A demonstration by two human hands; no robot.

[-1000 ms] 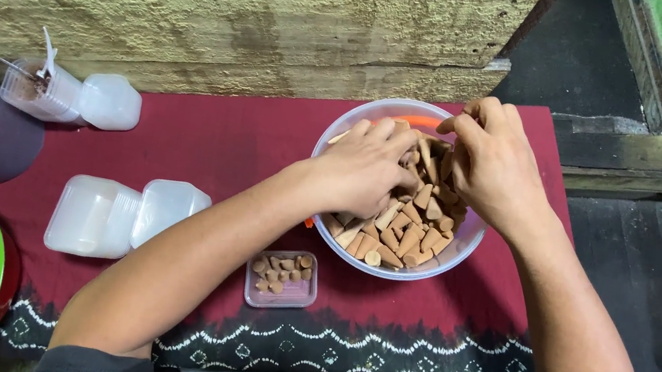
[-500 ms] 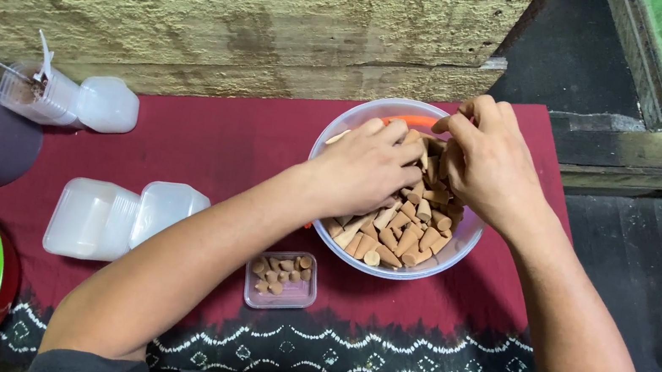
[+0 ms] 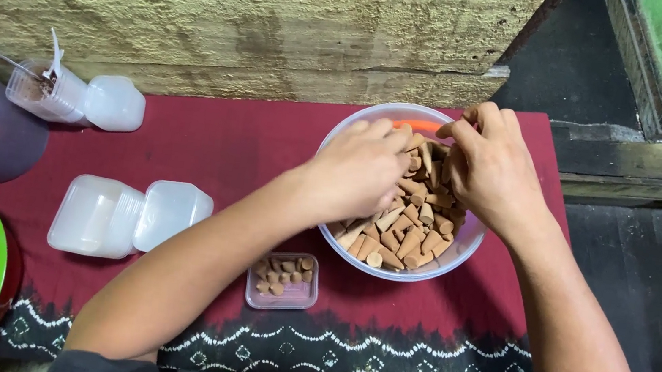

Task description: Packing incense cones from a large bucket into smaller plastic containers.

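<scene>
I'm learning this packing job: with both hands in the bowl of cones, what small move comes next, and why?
Probably lift the left hand with a few cones toward the small clear box: that box looks only part filled, and sits just beside the bowl.

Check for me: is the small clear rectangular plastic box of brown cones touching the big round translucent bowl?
Apart. In the head view a strip of red cloth shows between the small clear box and the bowl's near rim.

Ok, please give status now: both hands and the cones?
Left hand, right hand both in clear round plastic bowl of brown cones. Grip hidden. Small clear rectangular box partly filled. Nothing blocking.
</scene>
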